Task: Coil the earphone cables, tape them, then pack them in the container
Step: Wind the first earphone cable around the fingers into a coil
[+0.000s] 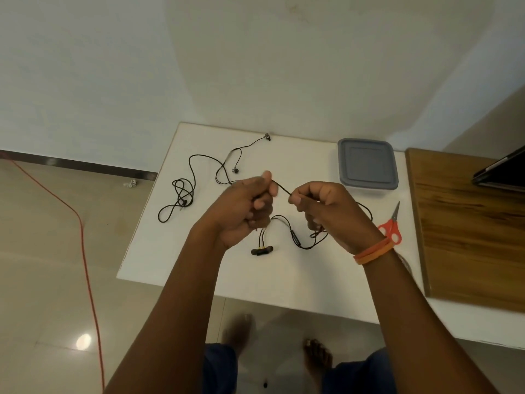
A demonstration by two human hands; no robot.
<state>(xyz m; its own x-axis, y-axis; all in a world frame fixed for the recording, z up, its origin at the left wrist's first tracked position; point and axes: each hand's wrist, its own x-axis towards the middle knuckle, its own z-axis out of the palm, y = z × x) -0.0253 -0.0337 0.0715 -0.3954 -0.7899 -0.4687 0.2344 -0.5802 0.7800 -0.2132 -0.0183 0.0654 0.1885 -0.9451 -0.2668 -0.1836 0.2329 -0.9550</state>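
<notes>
Coiling looks barely begun: both hands, left hand and right hand, pinch one earphone cable taut above the table, a second cable loose at ten o'clock, the container lidded at two o'clock.

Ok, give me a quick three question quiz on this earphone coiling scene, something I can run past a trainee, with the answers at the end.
1. True or false: the container has its lid on.
2. Which hand, left hand or right hand, is nearer the scissors?
3. Multiple choice: the second earphone cable at the table's far left is A) neatly coiled and taped, B) lying loose and tangled, C) inside the container.

Key
1. True; the grey lid sits on it.
2. The right hand.
3. B. Both hands pinch the other earphone cable, stretched between them above the table.
</notes>
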